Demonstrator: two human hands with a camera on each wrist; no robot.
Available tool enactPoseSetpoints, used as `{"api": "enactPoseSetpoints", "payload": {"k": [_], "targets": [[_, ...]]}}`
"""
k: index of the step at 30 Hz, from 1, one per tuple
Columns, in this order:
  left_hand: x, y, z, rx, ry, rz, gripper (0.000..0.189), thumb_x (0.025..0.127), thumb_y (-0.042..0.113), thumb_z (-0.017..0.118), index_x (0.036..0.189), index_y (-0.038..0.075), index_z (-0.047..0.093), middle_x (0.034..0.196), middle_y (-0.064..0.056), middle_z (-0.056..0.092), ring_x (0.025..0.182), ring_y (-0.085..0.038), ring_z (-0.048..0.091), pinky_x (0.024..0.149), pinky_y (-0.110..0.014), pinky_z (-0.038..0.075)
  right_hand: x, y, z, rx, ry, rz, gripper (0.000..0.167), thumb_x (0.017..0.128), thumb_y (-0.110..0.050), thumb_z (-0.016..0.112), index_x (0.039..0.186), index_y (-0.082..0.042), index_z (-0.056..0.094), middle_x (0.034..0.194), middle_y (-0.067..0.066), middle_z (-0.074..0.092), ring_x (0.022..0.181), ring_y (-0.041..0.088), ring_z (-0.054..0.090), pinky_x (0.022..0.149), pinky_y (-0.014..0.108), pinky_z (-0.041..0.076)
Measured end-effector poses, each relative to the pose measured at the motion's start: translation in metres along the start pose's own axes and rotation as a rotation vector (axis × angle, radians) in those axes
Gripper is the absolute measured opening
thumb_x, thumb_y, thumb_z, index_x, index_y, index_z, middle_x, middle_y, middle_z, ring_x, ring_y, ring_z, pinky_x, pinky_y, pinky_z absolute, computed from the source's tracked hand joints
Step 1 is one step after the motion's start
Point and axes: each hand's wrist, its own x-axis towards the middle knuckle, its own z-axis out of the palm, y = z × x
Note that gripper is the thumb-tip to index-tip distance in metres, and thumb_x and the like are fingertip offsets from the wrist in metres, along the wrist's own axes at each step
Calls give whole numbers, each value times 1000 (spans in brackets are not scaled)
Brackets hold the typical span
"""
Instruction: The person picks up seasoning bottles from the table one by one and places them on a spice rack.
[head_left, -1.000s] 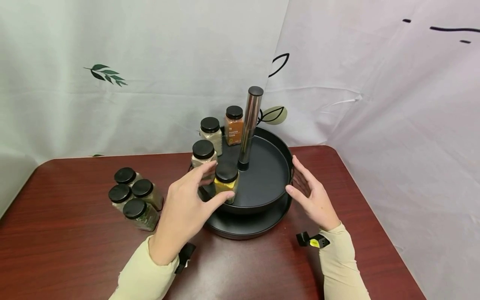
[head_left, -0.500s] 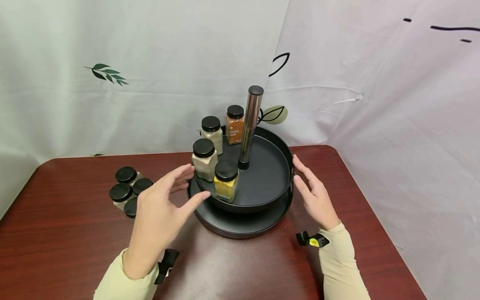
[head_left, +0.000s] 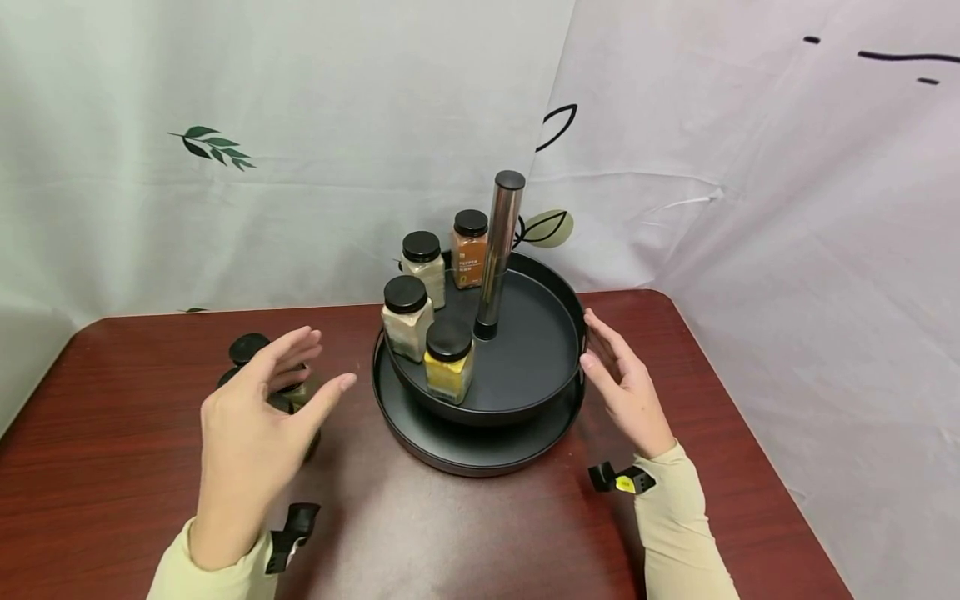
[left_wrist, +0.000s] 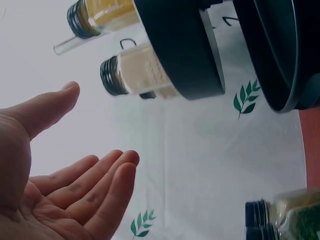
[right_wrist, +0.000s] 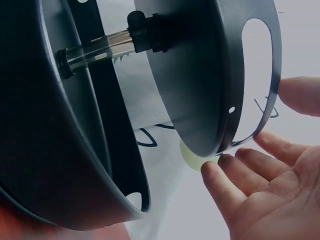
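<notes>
A black two-tier round rack stands on the table, its upper tray (head_left: 525, 367) above a wider lower tray (head_left: 480, 463) around a metal post (head_left: 498, 258). The upper tray holds a yellow spice jar (head_left: 449, 367), two pale spice jars (head_left: 408, 321) and an orange pepper jar (head_left: 469, 254), all black-lidded. My left hand (head_left: 251, 437) holds nothing, thumb and fingers spread, over several spice jars (left_wrist: 295, 215) left of the rack, hiding most of them in the head view. At the upper tray's right rim, my right hand (head_left: 632, 400) touches the edge with extended fingers and thumb.
The dark red wooden table (head_left: 120, 467) has rounded back corners. Behind it and to the right hangs a white cloth (head_left: 330, 100) with leaf prints. The wall of the upper tray has a long cut-out (right_wrist: 254, 75) near my right fingers.
My left hand has left the yellow jar, which stands on the upper tray, and moved left over the loose jars. My right hand has stayed at the tray's rim.
</notes>
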Motion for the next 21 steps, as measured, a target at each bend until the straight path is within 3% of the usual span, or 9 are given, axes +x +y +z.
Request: {"api": "enactPoseSetpoints", "payload": {"k": [8,16,21], "targets": [[-5,-7,-11,64,25,-31,60,74,8,90,129,14,68,118,-3,71,91,20,56,83,-5,44,3,3,-4,38,-42,-11,56,102,1,53,155,-2,34,162,8,30,145,32,34,111,24,36],[-4,-22,-22,186,3,-67,61,72,11,92,128,16,69,119,-2,71,90,27,48,80,-1,39,3,1,-6,53,-72,11,59,102,-1,55,156,-2,32,164,9,27,146,29,35,112,28,36],[-4,-28,-30,258,-57,-110,58,73,19,92,126,14,70,117,-6,72,89,-13,71,69,-2,39,2,1,-7,49,-75,16,61,101,1,56,156,-4,33,164,7,27,146,30,35,113,29,35]]}}
